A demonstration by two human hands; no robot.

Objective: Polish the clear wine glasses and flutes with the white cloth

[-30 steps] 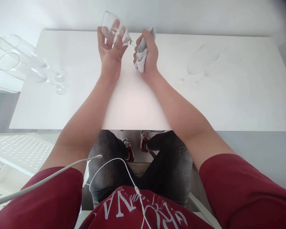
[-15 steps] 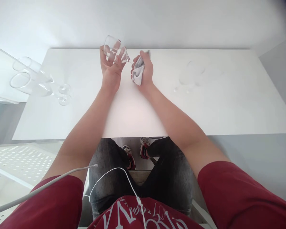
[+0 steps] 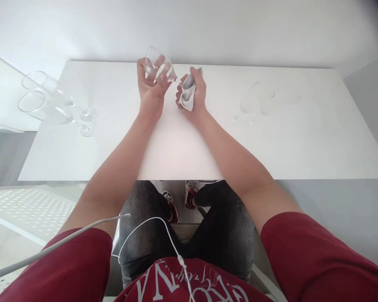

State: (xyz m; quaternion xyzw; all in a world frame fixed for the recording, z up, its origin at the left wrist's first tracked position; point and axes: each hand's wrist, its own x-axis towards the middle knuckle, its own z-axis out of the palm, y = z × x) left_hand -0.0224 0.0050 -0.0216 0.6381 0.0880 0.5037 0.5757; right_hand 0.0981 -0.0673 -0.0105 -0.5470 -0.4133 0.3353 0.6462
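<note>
Worktop (image 3: 179, 153), left hand (image 3: 151, 94) and right hand (image 3: 199, 93) sit lower in the view than one second ago; their arrangement around the held glass (image 3: 159, 66) is nearly unchanged. Held glass: clear, stemmed, seen against the far edge of the worktop, between the hands; tilted, mouth up and to the left, stem running right into the cloth (image 3: 187, 98). Foot hidden. Left grip: clamped on the bowl, thumb on the near side, other fingers visible through it. Right grip: clamped on the pale, crumpled cloth at the stem end. Left part of worktop: two stemmed glasses (image 3: 58, 113) standing side by side, well apart from the hands. Right part: faint glassware (image 3: 249, 97), count and pose unclear. Nearer the body: white perforated surface (image 3: 31, 205) at left, white cable (image 3: 82, 230) crossing the red sleeve (image 3: 66, 264), dark trousers (image 3: 141, 218), shoes (image 3: 190, 195) below.
</note>
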